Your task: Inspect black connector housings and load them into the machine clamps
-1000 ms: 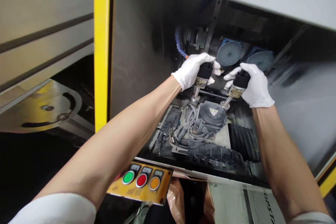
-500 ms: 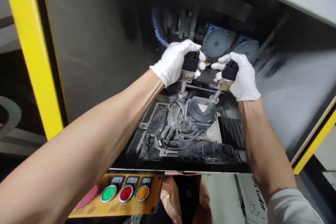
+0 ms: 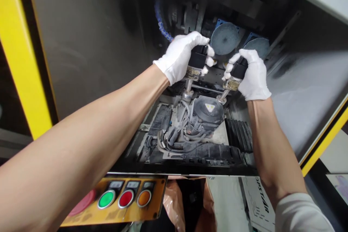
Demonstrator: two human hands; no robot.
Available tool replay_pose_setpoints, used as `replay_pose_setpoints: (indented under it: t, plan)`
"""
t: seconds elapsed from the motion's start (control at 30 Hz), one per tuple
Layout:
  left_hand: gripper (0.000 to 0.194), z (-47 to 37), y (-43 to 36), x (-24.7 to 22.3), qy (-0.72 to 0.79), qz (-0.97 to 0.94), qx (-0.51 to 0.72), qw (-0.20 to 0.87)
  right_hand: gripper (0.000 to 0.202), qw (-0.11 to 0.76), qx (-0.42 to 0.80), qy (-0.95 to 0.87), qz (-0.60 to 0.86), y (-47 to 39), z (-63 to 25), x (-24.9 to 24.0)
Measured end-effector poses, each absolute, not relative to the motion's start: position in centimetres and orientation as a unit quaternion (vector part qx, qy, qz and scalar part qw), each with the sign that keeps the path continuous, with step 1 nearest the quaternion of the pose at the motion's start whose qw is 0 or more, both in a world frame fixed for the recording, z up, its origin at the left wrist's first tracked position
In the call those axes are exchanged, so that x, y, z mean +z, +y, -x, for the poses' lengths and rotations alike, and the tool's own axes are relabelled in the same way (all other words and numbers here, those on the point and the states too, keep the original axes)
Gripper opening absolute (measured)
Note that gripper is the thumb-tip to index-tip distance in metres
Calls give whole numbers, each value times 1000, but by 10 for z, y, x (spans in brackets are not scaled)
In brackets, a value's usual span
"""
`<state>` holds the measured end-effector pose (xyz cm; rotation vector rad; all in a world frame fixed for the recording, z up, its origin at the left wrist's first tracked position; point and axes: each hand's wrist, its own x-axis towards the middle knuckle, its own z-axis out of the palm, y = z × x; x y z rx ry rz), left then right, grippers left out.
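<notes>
Both of my hands wear white gloves inside a machine bay. My left hand (image 3: 181, 54) wraps round a black block (image 3: 197, 60) with its thumb over the top. That block sits on a grimy clear-edged base (image 3: 193, 73) above a metal post (image 3: 188, 85). To the right, my right hand (image 3: 255, 74) curls round a second black block (image 3: 238, 69), on a similar base (image 3: 232, 85) and a slanted post (image 3: 224, 95). The palms hide much of both blocks. Behind them are two round grey discs (image 3: 225, 38) on blue mounts.
A dusty dark motor-like unit (image 3: 208, 110) with cables lies below the posts. A blue segmented hose (image 3: 162, 25) hangs at the back. In front is a yellow button panel (image 3: 136, 215) with green, red and orange buttons. Yellow frame edges (image 3: 29, 61) stand at the sides.
My right hand's fingers, stretched out leftward before, have curled in against its black block. My left hand keeps its hold. The whole view has shifted slightly.
</notes>
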<state>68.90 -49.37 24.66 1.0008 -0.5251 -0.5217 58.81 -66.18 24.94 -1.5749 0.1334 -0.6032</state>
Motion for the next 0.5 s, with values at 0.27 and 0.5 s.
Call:
replay_pose_setpoints:
  t: [0.27, 0.5]
  plan:
    - [18, -685, -496, 246, -288, -471, -227, 802, 31, 676, -240, -4, 697, -670, -579, 233]
    - [16, -682, -497, 248, -271, -461, -227, 814, 23, 640, -278, 16, 716, -664, -578, 237]
